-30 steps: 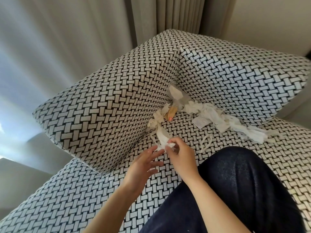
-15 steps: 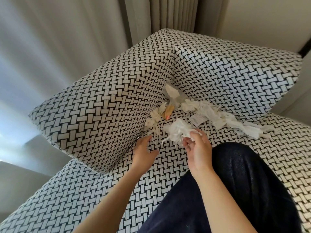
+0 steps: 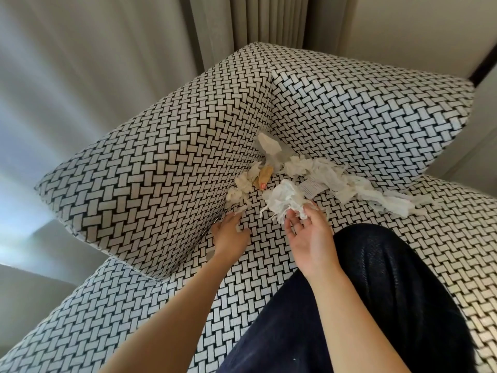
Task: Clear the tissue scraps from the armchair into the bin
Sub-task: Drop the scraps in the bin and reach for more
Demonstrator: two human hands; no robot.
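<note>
The armchair (image 3: 161,162) has black-and-white woven upholstery. White tissue scraps (image 3: 357,184) lie strewn along the foot of the backrest, and smaller wads (image 3: 240,185) sit in the corner by the armrest. My right hand (image 3: 309,235) is palm up and grips a crumpled tissue wad (image 3: 285,200) with its fingertips, just above the seat. At the base of the armrest my left hand (image 3: 228,234) presses on the seat, its fingers bent onto a small tissue scrap (image 3: 238,228). No bin is in view.
A tan wrapper (image 3: 265,176) with a red end and a small printed paper label (image 3: 312,188) lie among the scraps. My leg in dark trousers (image 3: 376,292) rests on the seat at the right. Grey curtains (image 3: 107,76) hang behind the chair.
My right hand lifted a tissue wad off the seat, carried it right and turned palm up. My left hand moved forward to the base of the armrest and bent onto a small scrap.
</note>
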